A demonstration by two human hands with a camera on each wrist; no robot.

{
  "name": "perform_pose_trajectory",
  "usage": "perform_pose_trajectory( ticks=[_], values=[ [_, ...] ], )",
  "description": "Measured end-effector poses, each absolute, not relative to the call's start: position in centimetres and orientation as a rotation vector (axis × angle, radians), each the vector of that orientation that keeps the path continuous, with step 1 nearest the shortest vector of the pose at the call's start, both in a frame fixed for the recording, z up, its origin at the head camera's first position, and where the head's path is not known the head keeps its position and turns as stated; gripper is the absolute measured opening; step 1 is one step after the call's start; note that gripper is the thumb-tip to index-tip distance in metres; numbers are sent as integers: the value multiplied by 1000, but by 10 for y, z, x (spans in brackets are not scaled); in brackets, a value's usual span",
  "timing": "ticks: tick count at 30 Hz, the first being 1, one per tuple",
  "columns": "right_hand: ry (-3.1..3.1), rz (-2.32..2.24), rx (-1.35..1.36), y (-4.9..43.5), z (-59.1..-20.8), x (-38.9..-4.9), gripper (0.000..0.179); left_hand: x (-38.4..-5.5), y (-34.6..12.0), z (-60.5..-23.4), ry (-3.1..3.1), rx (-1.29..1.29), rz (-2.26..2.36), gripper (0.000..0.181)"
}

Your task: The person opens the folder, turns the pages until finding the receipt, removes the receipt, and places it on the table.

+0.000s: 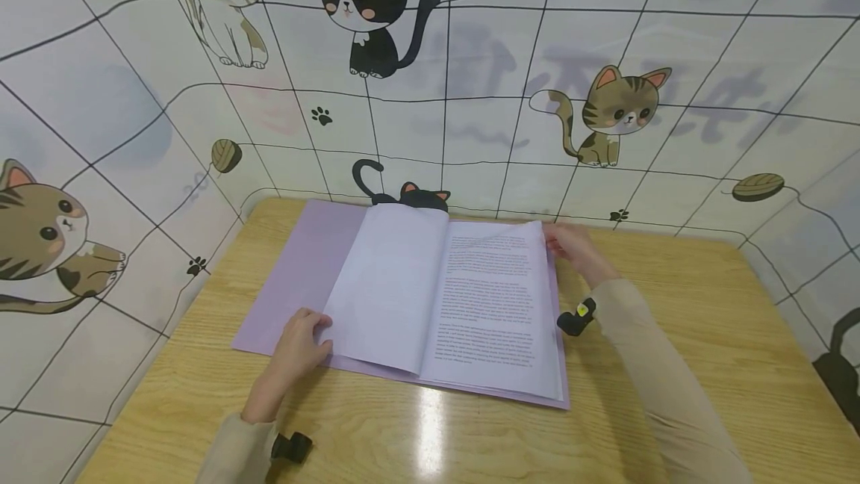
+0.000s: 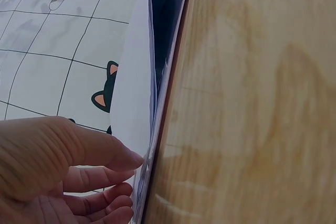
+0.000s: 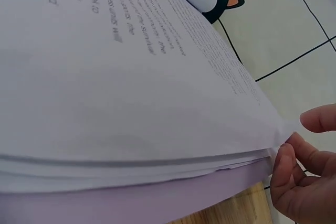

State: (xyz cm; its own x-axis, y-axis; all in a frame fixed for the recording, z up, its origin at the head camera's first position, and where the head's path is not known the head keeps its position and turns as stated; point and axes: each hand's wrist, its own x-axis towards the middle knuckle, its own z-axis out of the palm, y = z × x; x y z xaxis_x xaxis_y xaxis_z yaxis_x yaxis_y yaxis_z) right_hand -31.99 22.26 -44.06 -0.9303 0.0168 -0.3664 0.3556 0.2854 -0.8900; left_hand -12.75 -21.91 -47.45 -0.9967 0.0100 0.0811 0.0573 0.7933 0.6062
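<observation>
A lilac folder (image 1: 295, 275) lies spread on the wooden table, holding loose-looking white sheets. Its left page (image 1: 390, 282) is blank and bows upward, while the right page (image 1: 490, 305) carries printed text. At the far right corner my right hand (image 1: 574, 245) holds the text page between thumb and curled fingers; that corner lifts a little. In the right wrist view the fingertips (image 3: 286, 153) sit under the corner. My left hand (image 1: 302, 342) rests by the blank page's left edge, fingers loosely bent. In the left wrist view its thumb tip (image 2: 134, 160) touches the paper edge.
The wooden table (image 1: 363, 432) extends around the folder. Behind it rises a white gridded wall covering (image 1: 484, 125) with cartoon cats, close to the folder's far edge. Each wrist wears a small black camera (image 1: 576, 317). A dark object (image 1: 840, 364) shows at the far right.
</observation>
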Motion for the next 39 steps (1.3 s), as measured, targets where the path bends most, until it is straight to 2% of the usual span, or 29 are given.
perform_pose_trajectory(
  ticks=[5, 14, 22, 39],
  values=[
    [2305, -1647, 297, 225, -442, -319, 51, -128, -219, -474, -2905, -57, -989, 24],
    [2272, -1610, 326, 217, -434, -313, 54, -128, -218, -472, -2911, -66, -1004, 24],
    [2167, -1691, 230, 211, -426, -306, 61, -131, -220, -475, -2908, -70, -1013, 25],
    [2010, -1803, -76, 197, -411, -280, 49, -134, -229, -484, -2917, -111, -1072, 38]
  ],
)
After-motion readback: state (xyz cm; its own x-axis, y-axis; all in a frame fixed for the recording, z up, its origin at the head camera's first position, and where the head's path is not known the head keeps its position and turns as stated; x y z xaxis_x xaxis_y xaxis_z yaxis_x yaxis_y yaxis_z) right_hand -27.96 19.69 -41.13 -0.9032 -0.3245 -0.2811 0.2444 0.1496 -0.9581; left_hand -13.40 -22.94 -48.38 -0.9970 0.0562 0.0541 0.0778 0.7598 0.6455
